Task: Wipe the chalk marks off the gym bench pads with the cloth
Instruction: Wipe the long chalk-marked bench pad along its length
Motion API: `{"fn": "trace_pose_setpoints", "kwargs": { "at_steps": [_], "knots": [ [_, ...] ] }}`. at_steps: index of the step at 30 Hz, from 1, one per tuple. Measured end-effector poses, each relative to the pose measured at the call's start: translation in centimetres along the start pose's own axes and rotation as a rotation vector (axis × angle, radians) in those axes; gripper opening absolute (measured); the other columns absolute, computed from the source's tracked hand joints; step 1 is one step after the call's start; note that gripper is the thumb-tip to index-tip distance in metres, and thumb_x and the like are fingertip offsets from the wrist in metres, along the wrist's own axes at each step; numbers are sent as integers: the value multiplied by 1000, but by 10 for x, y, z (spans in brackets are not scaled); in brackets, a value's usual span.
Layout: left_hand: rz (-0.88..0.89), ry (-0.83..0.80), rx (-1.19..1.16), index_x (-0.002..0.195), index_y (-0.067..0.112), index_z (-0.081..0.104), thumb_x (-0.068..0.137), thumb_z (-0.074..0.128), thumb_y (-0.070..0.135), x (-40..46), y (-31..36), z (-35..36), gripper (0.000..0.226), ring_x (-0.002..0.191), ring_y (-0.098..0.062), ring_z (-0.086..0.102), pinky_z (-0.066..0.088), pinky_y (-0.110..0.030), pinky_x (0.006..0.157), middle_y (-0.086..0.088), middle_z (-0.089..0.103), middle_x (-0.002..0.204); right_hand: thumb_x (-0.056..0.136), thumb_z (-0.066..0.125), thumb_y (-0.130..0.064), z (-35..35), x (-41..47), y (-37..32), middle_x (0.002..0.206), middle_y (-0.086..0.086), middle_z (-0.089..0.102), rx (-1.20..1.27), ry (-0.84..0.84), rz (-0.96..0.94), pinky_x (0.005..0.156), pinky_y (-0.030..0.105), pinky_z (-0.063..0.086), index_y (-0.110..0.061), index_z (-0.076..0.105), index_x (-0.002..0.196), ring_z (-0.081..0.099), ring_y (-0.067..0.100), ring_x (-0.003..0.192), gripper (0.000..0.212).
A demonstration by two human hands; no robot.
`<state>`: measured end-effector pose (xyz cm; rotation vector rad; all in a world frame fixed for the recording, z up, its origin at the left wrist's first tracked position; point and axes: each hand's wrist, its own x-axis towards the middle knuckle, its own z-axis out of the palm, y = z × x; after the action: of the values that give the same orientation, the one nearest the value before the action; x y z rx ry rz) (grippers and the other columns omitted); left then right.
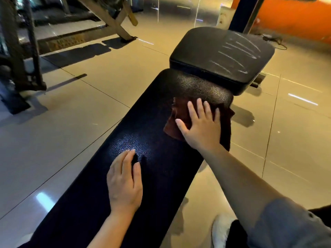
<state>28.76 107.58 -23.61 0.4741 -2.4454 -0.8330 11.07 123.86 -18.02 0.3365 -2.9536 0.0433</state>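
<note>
brown cloth (180, 120) is pressed flat by spread right hand (200, 127) at far end of long pad (152, 158), left hand (124, 183) laid flat nearer, chalk marks (238, 52) seen on seat pad (206, 51).

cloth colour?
Dark reddish brown cloth, under the right hand; head view, the only one.

glossy tiled floor (75, 126), orange wall (295, 17)

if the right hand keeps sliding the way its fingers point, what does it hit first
Likely the raised black seat pad with white chalk streaks, just past the long black pad's end; the right hand presses the brown cloth.
</note>
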Motion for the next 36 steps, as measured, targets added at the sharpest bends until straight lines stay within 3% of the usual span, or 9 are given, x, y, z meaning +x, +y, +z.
{"fn": "trace_pose_setpoints", "kwargs": {
  "at_steps": [6, 9, 12, 17, 20, 23, 27, 30, 36],
  "knots": [
    [-38, -24, -40, 122, 12, 60, 92, 37, 37, -34, 19, -13, 45, 116, -22, 54, 35, -35, 97, -6, 60, 124, 101, 24, -51, 3, -44, -3, 164, 5, 7, 137, 19, 118, 121, 45, -6, -17, 16, 156, -1, 24, 150, 65],
    [-115, -17, -76, 121, 10, 62, 92, 42, 34, -49, 22, -19, 43, 117, -24, 54, 34, -35, 98, -8, 61, 124, 97, 25, -48, 7, -92, -28, 159, 7, 25, 140, 18, 22, 119, 45, -8, -14, 30, 152, 15, 25, 149, 64],
    [-173, -21, -48, 124, 9, 61, 95, 55, 15, -66, 20, -32, 31, 123, -25, 52, 33, -34, 101, -8, 58, 131, 90, 33, -47, 11, -145, -52, 147, 11, 46, 184, -36, -94, 115, 49, 12, -11, 51, 140, 38, 28, 140, 64],
    [-312, -173, -8, 143, 19, 44, 99, 48, 14, -98, 13, -57, 45, 141, -16, 30, 30, -35, 111, 3, 33, 154, 91, 33, -51, 19, -223, -82, 147, 8, 47, 202, -265, -328, 112, 49, 16, -14, 53, 139, 39, 25, 140, 64],
    [-353, -272, -3, 148, 24, 35, 101, 44, 16, -108, 13, -63, 48, 144, -12, 23, 26, -33, 113, 8, 23, 158, 90, 14, -56, 9, -229, -74, 158, 7, 29, 203, -311, -415, 119, 45, -2, -17, 37, 149, 19, 23, 148, 74],
    [-338, -277, -10, 146, 23, 37, 101, 45, 17, -103, 17, -66, 47, 139, -12, 32, 31, -35, 112, 6, 33, 153, 86, 0, -58, 1, -223, -61, 163, 0, 11, 374, -322, -491, 119, 39, -15, -22, 19, 155, 0, 15, 150, 80],
    [-344, -257, 9, 143, 24, 41, 99, 50, 23, -82, 17, -56, 45, 129, -15, 44, 41, -39, 106, 5, 44, 144, 101, 42, -27, -3, -218, -45, 146, -3, 45, 910, -126, -236, 119, 28, 22, -18, 47, 142, 35, 9, 139, 42],
    [-406, -167, 117, 138, 21, 49, 96, 55, 25, -66, 20, -39, 43, 125, -22, 42, 39, -38, 100, -2, 46, 139, 95, 54, -11, 8, -199, -23, 122, -7, 51, 1038, 129, -27, 97, 30, 49, -15, 58, 127, 54, 11, 113, 33],
    [-386, -29, 143, 99, 14, 64, 91, 64, 13, -63, 28, -24, 9, 102, -20, 53, 38, -28, 81, 5, 50, 105, 89, 65, -8, 30, -175, 9, 105, -10, 49, 1120, 30, 98, 80, 28, 50, -25, 58, 106, 55, 10, 87, 26]
  ]
}}
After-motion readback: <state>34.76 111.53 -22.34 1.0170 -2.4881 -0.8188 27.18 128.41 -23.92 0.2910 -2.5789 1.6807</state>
